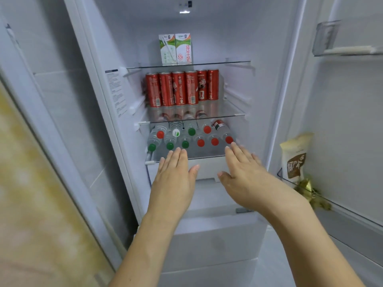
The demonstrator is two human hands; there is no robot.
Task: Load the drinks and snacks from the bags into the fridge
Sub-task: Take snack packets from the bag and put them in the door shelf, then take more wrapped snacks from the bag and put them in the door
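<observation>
Hands flat, I see: left grip and right grip released, just before lying clear plastic water bottles.

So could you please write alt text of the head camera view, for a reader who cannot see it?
Two open bare hands, left hand and right hand, reach toward clear plastic water bottles lying on the lowest glass shelf of an open white fridge. Above stand six red drink cans and two white-green milk cartons; a beige snack bag sits in the door rack.
</observation>
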